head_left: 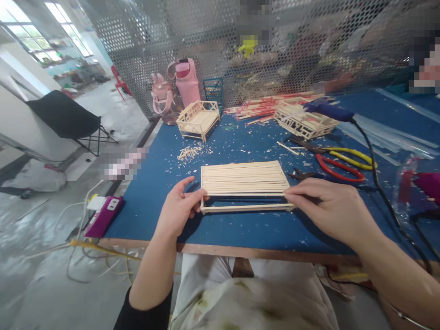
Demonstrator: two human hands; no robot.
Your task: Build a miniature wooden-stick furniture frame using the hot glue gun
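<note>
A small bed-like frame of thin wooden sticks [244, 176] stands on the blue table, its top laid with sticks side by side. One stick [240, 195] runs along the front of the slatted top, and a lower rail [245, 208] lies nearer me. My left hand [180, 204] grips the front left corner, thumb on top and index finger raised. At the opposite end, my right hand [330, 208] pinches the frame's front right corner between thumb and fingers. Exactly where the right fingertips meet the sticks is partly hidden.
Behind are a stick-built model daybed [198, 120], another stick model [304, 120] and red-tipped sticks [261, 107]. Red-handled pliers [338, 169], yellow-handled pliers [354, 156] and a blue corded tool [330, 111] lie right. Stick offcuts [189, 152] and a purple power strip [103, 216] are left.
</note>
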